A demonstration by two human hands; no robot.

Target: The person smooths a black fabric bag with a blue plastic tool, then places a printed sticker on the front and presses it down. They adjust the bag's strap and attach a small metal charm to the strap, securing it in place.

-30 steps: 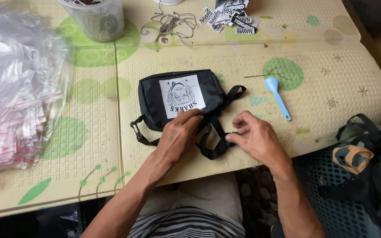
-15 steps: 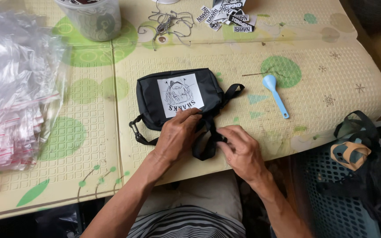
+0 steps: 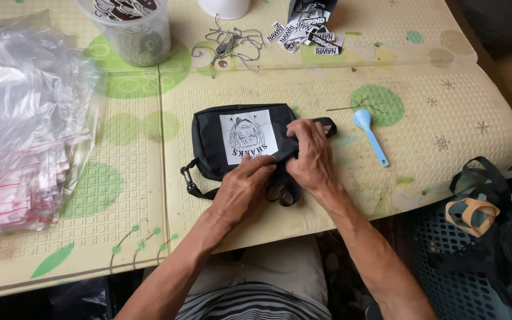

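Note:
A small black pouch bag [image 3: 211,142] with a white printed patch lies flat on the yellow-green foam mat [image 3: 386,77] in front of me. My left hand [image 3: 245,188] presses on the bag's lower edge and grips the black strap [image 3: 282,191] that loops below it. My right hand [image 3: 310,155] lies over the bag's right end, fingers curled on the folded strap there. A black clip [image 3: 188,178] hangs at the bag's lower left corner.
A pale blue plastic spoon [image 3: 370,134] lies right of the bag. A stack of clear zip bags [image 3: 22,130] fills the left side. At the back stand a clear tub [image 3: 131,29], a tangle of cords [image 3: 226,44] and printed labels [image 3: 309,32]. A basket with black bags [image 3: 481,237] sits at lower right.
My right hand has moved up and left from the strap loop onto the bag's right end, folding the strap over it. The left hand stays on the bag's lower edge.

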